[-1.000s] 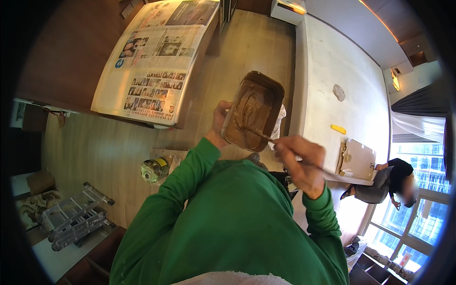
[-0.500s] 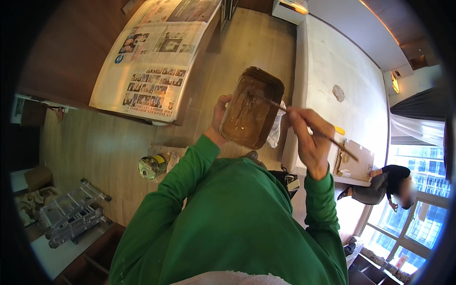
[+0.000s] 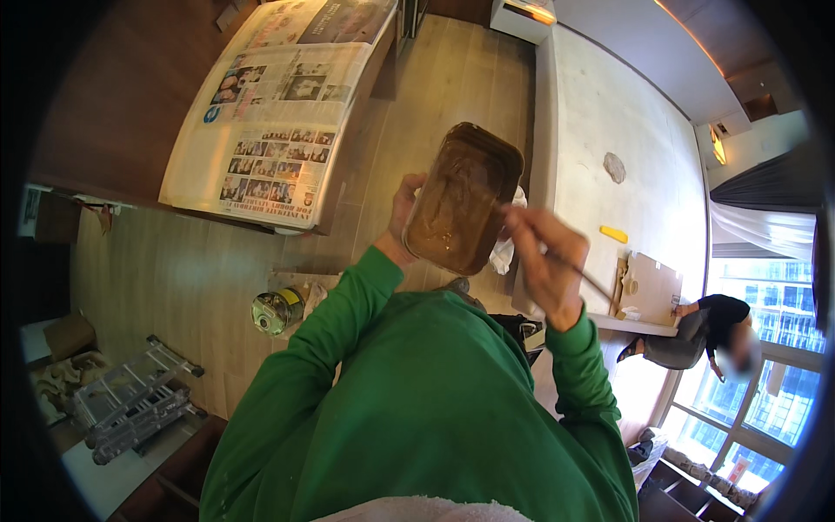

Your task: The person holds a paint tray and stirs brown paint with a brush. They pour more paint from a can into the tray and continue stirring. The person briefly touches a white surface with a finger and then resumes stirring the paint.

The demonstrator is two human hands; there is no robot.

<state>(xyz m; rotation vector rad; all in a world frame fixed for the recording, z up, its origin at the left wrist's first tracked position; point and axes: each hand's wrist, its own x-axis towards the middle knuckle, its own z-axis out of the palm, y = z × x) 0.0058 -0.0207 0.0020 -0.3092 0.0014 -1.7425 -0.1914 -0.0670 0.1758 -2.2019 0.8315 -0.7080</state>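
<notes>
My left hand [image 3: 403, 214] is closed on the left side of a rectangular tub [image 3: 497, 144], its fingers partly hidden behind it. Brown liquid, like paint or stain, coats the inside, with a wet brown layer [image 3: 452, 204] on the bottom. In my right hand [image 3: 548, 261], somewhat blurred, is a paintbrush [image 3: 598, 291] with a long slender handle, pinched close to its working end. That end is at the tub's right rim; the fingers hide most of it. A white cloth [image 3: 504, 254] shows beside the tub's lower right edge.
Newspaper [image 3: 283, 113] covers a surface at the far left. To the right is a pale covered platform [image 3: 600, 96] bearing a yellow tool [image 3: 614, 234]. A metal can [image 3: 277, 311] and folded stepladder [image 3: 135, 396] are at left. Another person [image 3: 687, 339] bends by the window.
My right hand has moved a little left and down, bringing the brush toward the tub's right rim. The left hand still holds the tub in nearly the same place.
</notes>
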